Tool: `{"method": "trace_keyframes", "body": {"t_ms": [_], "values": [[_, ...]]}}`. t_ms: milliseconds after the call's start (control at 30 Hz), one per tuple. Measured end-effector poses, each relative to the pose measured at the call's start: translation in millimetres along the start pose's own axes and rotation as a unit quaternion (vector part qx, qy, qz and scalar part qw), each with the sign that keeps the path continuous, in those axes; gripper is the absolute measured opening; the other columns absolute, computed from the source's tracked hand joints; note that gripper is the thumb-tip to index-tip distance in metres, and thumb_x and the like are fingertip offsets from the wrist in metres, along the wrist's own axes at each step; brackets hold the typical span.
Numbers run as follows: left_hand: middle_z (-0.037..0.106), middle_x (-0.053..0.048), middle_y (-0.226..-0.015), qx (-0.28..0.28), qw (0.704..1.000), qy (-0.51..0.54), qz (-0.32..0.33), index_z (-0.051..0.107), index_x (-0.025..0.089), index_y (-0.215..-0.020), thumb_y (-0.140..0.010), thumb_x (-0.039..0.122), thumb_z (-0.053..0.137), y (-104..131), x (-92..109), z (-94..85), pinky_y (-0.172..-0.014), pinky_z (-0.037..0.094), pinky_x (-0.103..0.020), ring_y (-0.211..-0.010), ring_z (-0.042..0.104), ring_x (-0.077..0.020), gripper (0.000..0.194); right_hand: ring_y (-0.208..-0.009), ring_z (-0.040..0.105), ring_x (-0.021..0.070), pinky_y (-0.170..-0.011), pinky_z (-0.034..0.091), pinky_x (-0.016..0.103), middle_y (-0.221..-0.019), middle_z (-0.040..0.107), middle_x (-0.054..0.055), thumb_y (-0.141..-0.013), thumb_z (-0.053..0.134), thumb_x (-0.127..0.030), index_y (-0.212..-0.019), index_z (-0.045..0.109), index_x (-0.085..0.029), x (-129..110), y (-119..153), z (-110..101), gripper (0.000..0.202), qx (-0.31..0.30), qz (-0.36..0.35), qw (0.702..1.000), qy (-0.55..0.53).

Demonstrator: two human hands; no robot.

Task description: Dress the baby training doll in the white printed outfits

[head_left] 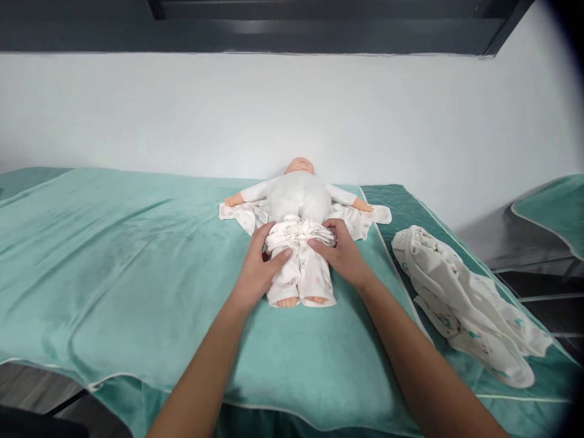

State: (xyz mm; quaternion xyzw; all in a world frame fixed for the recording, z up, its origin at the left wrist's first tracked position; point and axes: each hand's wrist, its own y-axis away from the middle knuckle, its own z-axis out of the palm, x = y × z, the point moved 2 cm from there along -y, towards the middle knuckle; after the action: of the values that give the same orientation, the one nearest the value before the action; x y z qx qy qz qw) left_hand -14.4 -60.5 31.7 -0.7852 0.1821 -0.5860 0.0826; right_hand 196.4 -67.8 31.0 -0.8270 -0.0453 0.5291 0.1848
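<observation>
A baby doll [297, 187] with a white cloth body lies on its back, arms spread and feet toward me. Small white printed pants [301, 264] cover its legs, bunched at the waist, with the toes showing at the hems. My left hand [257, 263] grips the left side of the pants, thumb on the front and fingers curled around the edge, partly hidden. On the other side, my right hand [343, 250] pinches the bunched fabric near the waist. A white printed top [379, 214] lies opened out beneath the doll's back and arms.
A crumpled white printed garment [460, 298] lies to the right. The bed has a light green cover [114, 261] over a darker green one. A white wall [182, 115] stands behind, with a dark frame [292, 36] overhead. At far right hangs another green cloth [554, 210].
</observation>
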Motion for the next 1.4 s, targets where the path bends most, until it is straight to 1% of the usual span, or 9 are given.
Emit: {"method": "trace_keyframes", "body": {"t_ms": [133, 333, 500, 667, 867, 967, 1067, 1200, 1400], "values": [[0.043, -0.008, -0.150, -0.024, 0.999, 0.034, -0.034, 0.044, 0.032, -0.140, -0.085, 0.039, 0.069, -9.2, -9.8, 5.9, -0.108, 0.045, -0.039, -0.137, 0.044, -0.0255, 0.061, -0.092, 0.055, 0.0203, -0.083, 0.044, 0.033, -0.106, 0.059, 0.004, -0.078, 0.070, -0.054, -0.107, 0.048, -0.023, 10.9, -4.6, -0.2, 0.048, 0.015, 0.016, 1.000, 0.020], [0.047, -0.008, -0.140, 0.010, 0.999, -0.039, 0.009, 0.049, 0.029, -0.135, -0.086, 0.039, 0.067, -4.2, -14.5, 9.3, -0.103, 0.046, -0.038, -0.130, 0.048, -0.0247, 0.053, -0.096, 0.058, 0.0237, -0.083, 0.043, 0.035, -0.110, 0.063, 0.006, -0.081, 0.065, -0.062, -0.108, 0.053, -0.023, 16.1, 1.4, 0.8, 0.049, 0.048, 0.021, 0.993, 0.104], [0.048, -0.009, -0.133, 0.026, 0.995, -0.090, 0.042, 0.048, 0.025, -0.133, -0.086, 0.037, 0.066, -4.3, -12.0, 10.2, -0.106, 0.043, -0.040, -0.127, 0.048, -0.0241, 0.052, -0.079, 0.059, 0.0220, -0.067, 0.038, 0.032, -0.089, 0.066, 0.002, -0.082, 0.059, -0.067, -0.096, 0.054, -0.025, 3.4, 12.5, -1.5, 0.044, 0.047, 0.039, 0.982, 0.180], [0.051, -0.008, -0.124, 0.037, 0.991, -0.113, 0.056, 0.053, 0.024, -0.125, -0.086, 0.034, 0.067, -4.9, -9.4, 10.6, -0.106, 0.042, -0.039, -0.121, 0.052, -0.0224, 0.043, -0.063, 0.050, 0.0158, -0.059, 0.035, 0.028, -0.067, 0.056, -0.004, -0.083, 0.061, -0.063, -0.079, 0.051, -0.024, -4.9, 34.5, -4.0, 0.040, 0.031, 0.042, 0.993, 0.108], [0.053, -0.004, -0.109, 0.050, 0.989, -0.126, 0.051, 0.058, 0.022, -0.102, -0.084, 0.036, 0.068, -6.0, -9.0, 9.0, -0.095, 0.046, -0.035, -0.104, 0.055, -0.0197, 0.025, -0.066, 0.050, 0.0158, -0.061, 0.037, 0.028, -0.070, 0.057, -0.004, -0.084, 0.061, -0.061, -0.081, 0.053, -0.024, -0.1, 38.8, -2.7, 0.038, 0.033, 0.063, 0.996, 0.061], [0.053, -0.004, -0.105, 0.048, 0.988, -0.136, 0.051, 0.059, 0.021, -0.091, -0.083, 0.037, 0.069, -0.7, -4.6, 7.0, -0.093, 0.046, -0.035, -0.101, 0.055, -0.0198, 0.020, -0.071, 0.053, 0.0177, -0.065, 0.038, 0.029, -0.078, 0.061, -0.002, -0.086, 0.058, -0.060, -0.086, 0.055, -0.024, 1.8, 36.7, -2.8, 0.036, 0.052, 0.044, 0.995, 0.077], [0.055, -0.005, -0.106, 0.028, 0.983, -0.164, 0.070, 0.060, 0.020, -0.080, -0.085, 0.038, 0.067, 12.7, 4.3, 5.5, -0.097, 0.043, -0.038, -0.104, 0.053, -0.0216, 0.020, -0.086, 0.056, 0.0211, -0.077, 0.042, 0.033, -0.093, 0.064, 0.002, -0.089, 0.057, -0.056, -0.095, 0.057, -0.024, 3.1, 34.3, -3.3, 0.032, 0.062, -0.014, 0.992, 0.110], [0.056, -0.006, -0.108, -0.006, 0.980, -0.179, 0.084, 0.060, 0.021, -0.084, -0.087, 0.039, 0.066, 29.9, 10.3, 4.7, -0.097, 0.042, -0.038, -0.108, 0.051, -0.0228, 0.019, -0.100, 0.051, 0.0248, -0.092, 0.038, 0.039, -0.098, 0.061, 0.005, -0.089, 0.060, -0.052, -0.091, 0.057, -0.023, 3.6, 30.4, -4.5, 0.028, 0.081, -0.088, 0.980, 0.160], [0.056, -0.006, -0.106, -0.001, 0.980, -0.185, 0.079, 0.056, 0.021, -0.090, -0.088, 0.037, 0.065, 32.2, 5.2, 4.7, -0.096, 0.041, -0.037, -0.106, 0.050, -0.0221, 0.019, -0.078, 0.051, 0.0187, -0.074, 0.038, 0.032, -0.077, 0.055, -0.001, -0.092, 0.057, -0.051, -0.078, 0.051, -0.023, -3.2, 44.7, -3.8, 0.032, 0.024, -0.060, 0.991, 0.119]]}}
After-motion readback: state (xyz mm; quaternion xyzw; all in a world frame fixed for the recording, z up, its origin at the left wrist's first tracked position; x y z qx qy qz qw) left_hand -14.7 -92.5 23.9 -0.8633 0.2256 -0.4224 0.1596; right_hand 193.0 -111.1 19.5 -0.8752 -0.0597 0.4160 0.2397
